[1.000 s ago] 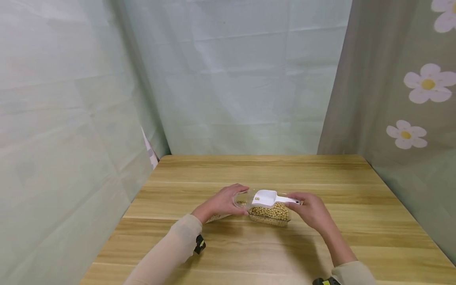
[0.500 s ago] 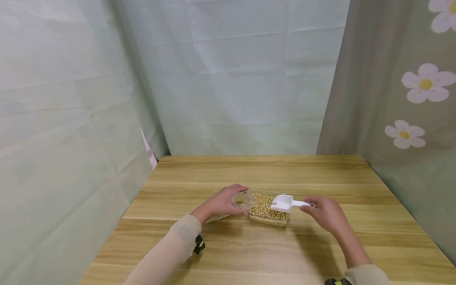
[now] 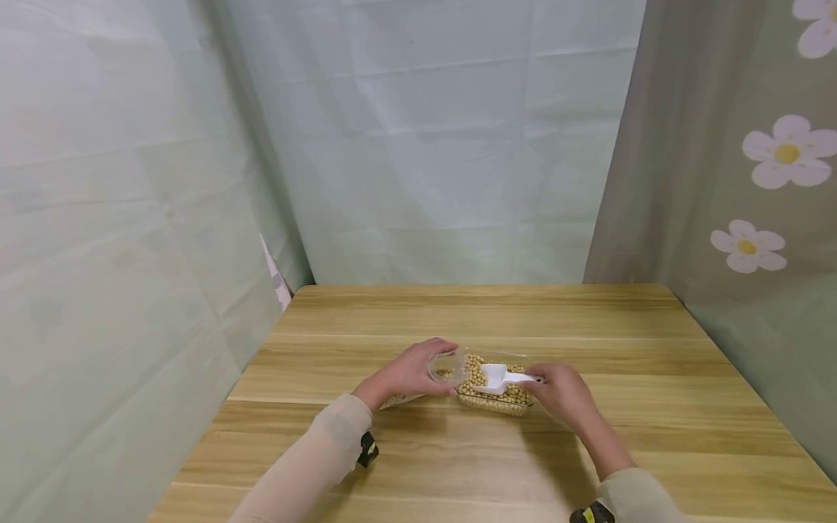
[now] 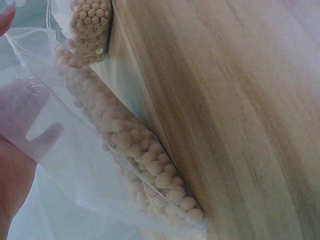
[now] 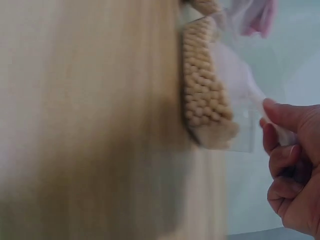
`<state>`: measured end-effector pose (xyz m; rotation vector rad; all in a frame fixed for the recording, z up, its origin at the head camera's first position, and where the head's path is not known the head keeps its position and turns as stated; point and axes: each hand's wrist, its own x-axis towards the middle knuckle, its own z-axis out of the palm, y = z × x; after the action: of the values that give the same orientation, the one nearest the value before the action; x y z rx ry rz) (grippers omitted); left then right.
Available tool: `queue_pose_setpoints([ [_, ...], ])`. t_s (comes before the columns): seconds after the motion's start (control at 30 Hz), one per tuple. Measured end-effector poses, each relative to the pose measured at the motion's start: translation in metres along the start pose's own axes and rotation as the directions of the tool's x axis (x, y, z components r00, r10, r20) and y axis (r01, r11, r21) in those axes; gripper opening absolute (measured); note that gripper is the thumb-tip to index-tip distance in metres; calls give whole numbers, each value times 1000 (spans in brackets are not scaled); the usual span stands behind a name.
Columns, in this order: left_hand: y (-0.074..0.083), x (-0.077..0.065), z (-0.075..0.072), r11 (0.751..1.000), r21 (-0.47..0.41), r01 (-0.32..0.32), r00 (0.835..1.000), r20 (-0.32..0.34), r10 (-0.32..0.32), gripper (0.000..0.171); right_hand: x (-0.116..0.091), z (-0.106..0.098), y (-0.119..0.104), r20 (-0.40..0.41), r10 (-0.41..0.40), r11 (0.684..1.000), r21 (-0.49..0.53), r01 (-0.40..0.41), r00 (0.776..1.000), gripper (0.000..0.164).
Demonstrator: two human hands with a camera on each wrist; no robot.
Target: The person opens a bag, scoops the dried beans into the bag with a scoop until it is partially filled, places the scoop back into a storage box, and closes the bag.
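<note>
My left hand point(image 3: 413, 369) grips a clear plastic bag point(image 3: 446, 369) by its gaping mouth, thumb and fingers spread around the opening. Round yellow soybeans line the bag's lower side along the wooden table in the left wrist view, where the left palm point(image 4: 16, 175) shows partly through the film. Right against the bag's mouth stands a clear rectangular container point(image 3: 492, 405), well filled with soybeans point(image 3: 474, 361). Between thumb and fingers, my right hand point(image 3: 564, 394) holds the handle of a white scoop point(image 3: 494, 378). The scoop's head is down at the beans inside the container.
The wood-grain table point(image 3: 425, 465) extends around the container on all sides. Pale fabric point(image 3: 445, 145) hangs behind it and at the left, and a flower-patterned curtain point(image 3: 693, 145) hangs at the right.
The scoop first moved right over the container, then came back left and lower to the beans, the right hand with it. The left hand and the bag stay in place.
</note>
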<state>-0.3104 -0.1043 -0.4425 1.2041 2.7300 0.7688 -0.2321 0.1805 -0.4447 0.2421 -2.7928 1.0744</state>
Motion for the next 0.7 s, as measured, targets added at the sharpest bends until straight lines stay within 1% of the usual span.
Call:
queue_pose_setpoints([
  [0.13,0,1,1,1000,21,-3,1000,-7,3,85,-3,7,7,-36,1,998,70,2,999,18],
  [0.3,1,1,0,1000,30,-6,1000,-20,6,85,-6,7,13,-55,5,992,124,2,998,30],
  [0.47,0,0,-1,1000,27,-7,1000,-26,8,86,-9,6,20,-50,40,986,162,-31,998,30],
  [0.7,-4,-2,-1,1000,5,8,1000,-21,-8,85,-12,4,29,-42,89,973,217,-78,995,29],
])
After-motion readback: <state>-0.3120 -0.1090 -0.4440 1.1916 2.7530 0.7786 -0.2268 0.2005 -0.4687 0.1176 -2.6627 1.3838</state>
